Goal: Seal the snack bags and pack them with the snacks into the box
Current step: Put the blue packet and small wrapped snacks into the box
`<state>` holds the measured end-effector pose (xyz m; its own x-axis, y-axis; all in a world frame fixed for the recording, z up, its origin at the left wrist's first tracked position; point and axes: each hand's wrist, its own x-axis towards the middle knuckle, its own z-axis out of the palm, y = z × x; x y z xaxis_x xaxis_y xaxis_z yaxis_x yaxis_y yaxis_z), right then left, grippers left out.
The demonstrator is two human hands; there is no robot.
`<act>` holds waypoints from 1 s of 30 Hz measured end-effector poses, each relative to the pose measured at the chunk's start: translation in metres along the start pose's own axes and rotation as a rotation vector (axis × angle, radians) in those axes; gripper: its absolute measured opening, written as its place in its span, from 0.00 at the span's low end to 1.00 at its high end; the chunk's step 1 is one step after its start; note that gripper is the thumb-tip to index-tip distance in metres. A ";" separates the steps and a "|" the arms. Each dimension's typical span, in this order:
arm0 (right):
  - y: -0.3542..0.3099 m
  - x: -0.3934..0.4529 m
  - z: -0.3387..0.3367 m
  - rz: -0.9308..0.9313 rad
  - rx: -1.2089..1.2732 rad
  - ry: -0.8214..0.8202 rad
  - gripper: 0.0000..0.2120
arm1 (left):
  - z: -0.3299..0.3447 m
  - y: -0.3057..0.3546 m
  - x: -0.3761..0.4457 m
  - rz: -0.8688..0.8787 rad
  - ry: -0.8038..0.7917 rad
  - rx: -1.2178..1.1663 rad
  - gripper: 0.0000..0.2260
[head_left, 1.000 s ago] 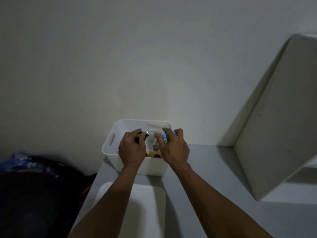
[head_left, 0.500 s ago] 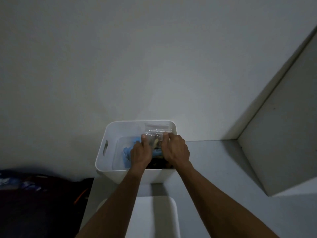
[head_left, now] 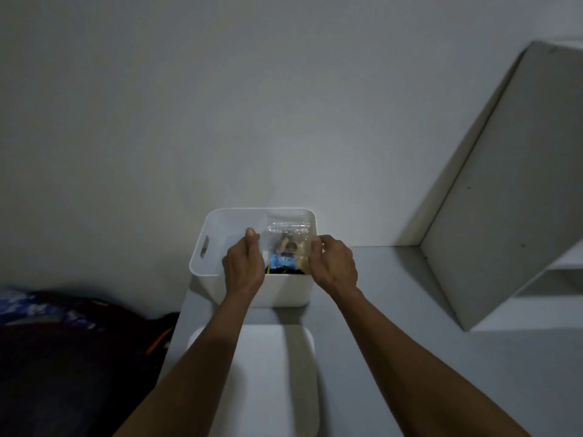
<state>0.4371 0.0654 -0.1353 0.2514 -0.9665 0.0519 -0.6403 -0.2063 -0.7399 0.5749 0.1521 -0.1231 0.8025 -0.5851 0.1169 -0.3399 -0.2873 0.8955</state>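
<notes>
**Clear snack bag held upright inside the white box**

A clear snack bag [head_left: 285,244] stands on end in the right half of the white box [head_left: 220,222], which sits on the grey worktop [head_left: 394,357] against the wall. Both hands reach in from the near side. The left hand [head_left: 244,266] is at the bag's left edge, thumb up and fingers curled toward the plastic. The right hand [head_left: 334,264] is at the right edge, fingertips pinching it near the top. Each grip looks narrow, closed on the thin film, though dim light hides the exact contact on the left side.

Holding the bag by its two edges probably keeps it flat and upright, so it slides down beside the box wall instead of slumping. Pale snacks and a blue wrapper [head_left: 284,261] show through the plastic. Whether the wrapper is inside the bag or behind it is unclear. Whether the top strip is sealed also cannot be told.

A white lid [head_left: 271,373] lies flat on the worktop just in front of the box, probably waiting until packing is done. Dark bags [head_left: 63,342] sit lower left, off the worktop.
</notes>
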 end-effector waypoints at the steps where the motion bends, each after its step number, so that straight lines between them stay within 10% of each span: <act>1: 0.003 -0.012 -0.004 -0.003 0.018 0.010 0.18 | -0.006 -0.002 -0.014 0.026 0.019 0.006 0.22; 9: 0.065 -0.121 0.023 0.040 0.039 -0.020 0.18 | -0.055 -0.101 -0.130 0.167 0.148 0.090 0.16; 21: 0.150 -0.202 0.126 0.175 -0.142 -0.119 0.28 | -0.088 -0.267 -0.143 -0.134 -0.161 0.626 0.27; 30: 0.168 -0.215 0.164 0.141 -0.202 0.009 0.30 | -0.087 -0.315 -0.128 -0.008 -0.203 0.693 0.28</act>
<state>0.3947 0.2639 -0.3810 0.1435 -0.9890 -0.0353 -0.8011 -0.0952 -0.5910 0.6213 0.3832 -0.3827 0.7224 -0.6908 -0.0311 -0.6212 -0.6680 0.4097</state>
